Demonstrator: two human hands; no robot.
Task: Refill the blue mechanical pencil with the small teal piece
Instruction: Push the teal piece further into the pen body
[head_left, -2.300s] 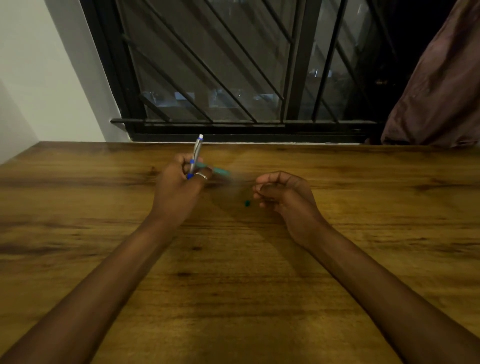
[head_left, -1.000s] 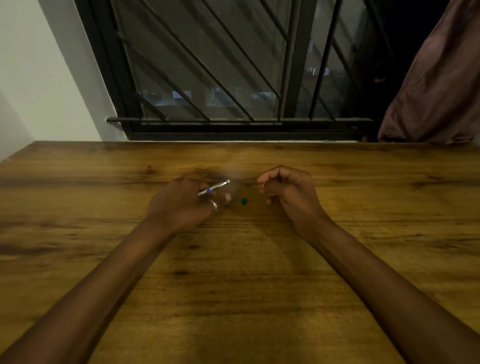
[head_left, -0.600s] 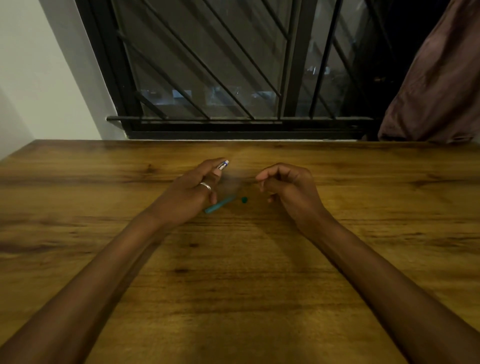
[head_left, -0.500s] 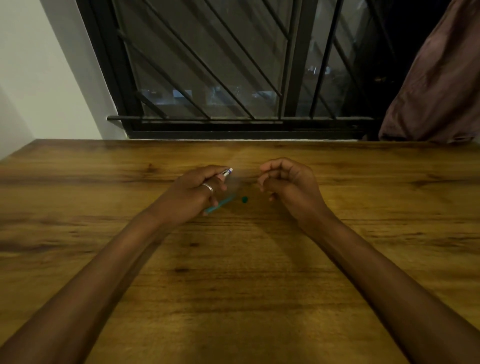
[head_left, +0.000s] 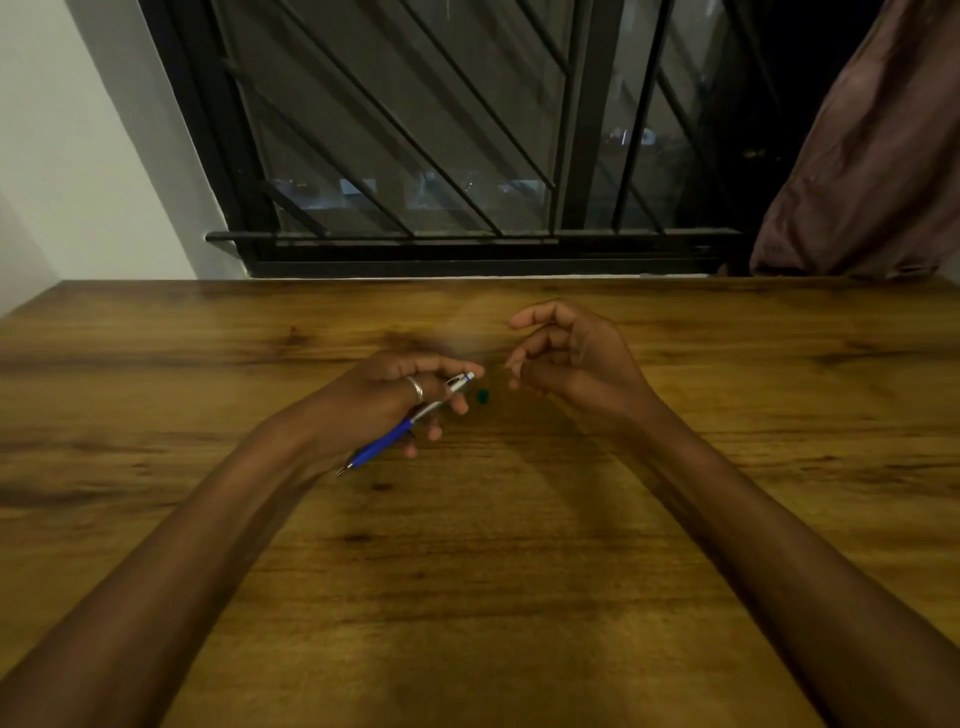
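Two hands work low over one wooden table (head_left: 519, 597). On the left, the left hand (head_left: 384, 400) is closed around one blue mechanical pencil (head_left: 402, 426), which runs slantwise through the fingers: its silver, white-capped upper end pokes out past the fingertips toward the middle of the table, and its blue barrel and thin metal tip point back toward the wrist. One silver ring (head_left: 415, 388) sits on a finger of that hand. The right hand (head_left: 571, 358) holds nothing that can be seen — its fingers are loosely curled with thumb and forefinger apart, and it hovers just beyond and to the right of the pencil's capped end, not touching it.

One small teal piece (head_left: 482, 396) lies on the table between the two hands, just beside the left hand's fingertips and near the pencil's upper end; whether it touches either cannot be told in the dim light. Both bare forearms reach in from the near edge.

Behind the table stand one barred window (head_left: 415, 156) with dark diagonal bars, one pale wall (head_left: 78, 156) at the left, and one brownish curtain (head_left: 883, 156) hanging at the right.
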